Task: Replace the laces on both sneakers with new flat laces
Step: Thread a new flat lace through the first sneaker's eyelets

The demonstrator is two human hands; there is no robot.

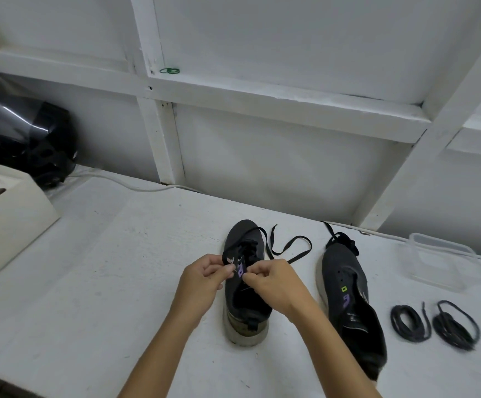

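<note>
On the white painted surface (118, 268), a dark grey knit sneaker with a pale sole (246, 300) stands toe away from the person, and both hands work at its tongue: the left hand (204, 272) and the right hand (270, 280) each have curled fingers in a pinching grip on the flat black lace (288, 248), whose loose end trails right of that sneaker. Further right of it lies a second dark grey sneaker (348, 305), then two coiled black round laces (434, 323) and a clear plastic container (440, 259).
</note>
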